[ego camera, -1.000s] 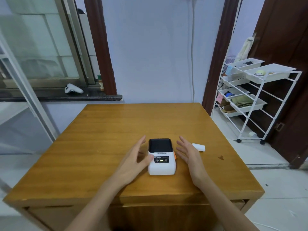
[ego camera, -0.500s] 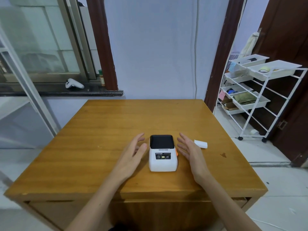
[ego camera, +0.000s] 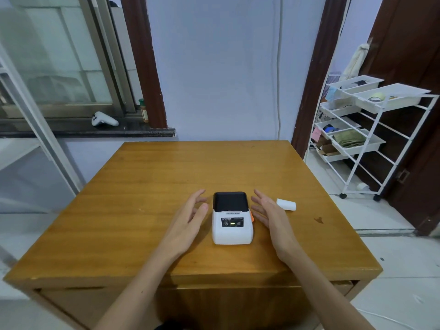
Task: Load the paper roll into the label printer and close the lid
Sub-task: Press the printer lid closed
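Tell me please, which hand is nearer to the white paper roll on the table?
The right hand. It sits between the label printer and the paper roll, its fingers just short of the roll. The left hand is on the printer's far side, away from the roll.

Left hand (ego camera: 188, 220) and right hand (ego camera: 270, 216) open, palms facing inward.
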A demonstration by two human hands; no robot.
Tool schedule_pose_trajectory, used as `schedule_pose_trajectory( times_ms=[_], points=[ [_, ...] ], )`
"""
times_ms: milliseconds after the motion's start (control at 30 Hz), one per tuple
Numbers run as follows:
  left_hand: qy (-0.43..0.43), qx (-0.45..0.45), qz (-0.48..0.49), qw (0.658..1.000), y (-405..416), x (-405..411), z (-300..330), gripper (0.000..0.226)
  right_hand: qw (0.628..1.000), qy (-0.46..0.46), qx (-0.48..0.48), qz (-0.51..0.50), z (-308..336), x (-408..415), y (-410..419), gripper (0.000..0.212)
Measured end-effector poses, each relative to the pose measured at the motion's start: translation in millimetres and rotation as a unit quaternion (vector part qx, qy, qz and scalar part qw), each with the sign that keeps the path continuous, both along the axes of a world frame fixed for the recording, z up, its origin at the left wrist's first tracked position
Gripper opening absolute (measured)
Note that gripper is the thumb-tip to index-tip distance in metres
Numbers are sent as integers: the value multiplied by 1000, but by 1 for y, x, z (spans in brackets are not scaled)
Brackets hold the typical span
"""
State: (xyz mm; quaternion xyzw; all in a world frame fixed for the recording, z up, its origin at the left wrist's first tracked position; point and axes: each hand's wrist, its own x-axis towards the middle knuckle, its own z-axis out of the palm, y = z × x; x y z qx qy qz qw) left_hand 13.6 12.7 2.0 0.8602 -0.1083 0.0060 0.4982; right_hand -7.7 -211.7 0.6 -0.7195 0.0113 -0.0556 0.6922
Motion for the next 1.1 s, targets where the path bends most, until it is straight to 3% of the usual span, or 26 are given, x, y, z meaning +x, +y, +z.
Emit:
schedule_pose_trajectory(
  times_ms=[1100],
  points=[
    [6, 6, -2, 1000, -1, -1, 1, 50, 1000, -6, -10, -2, -1, -2, 0, 67]
  ],
)
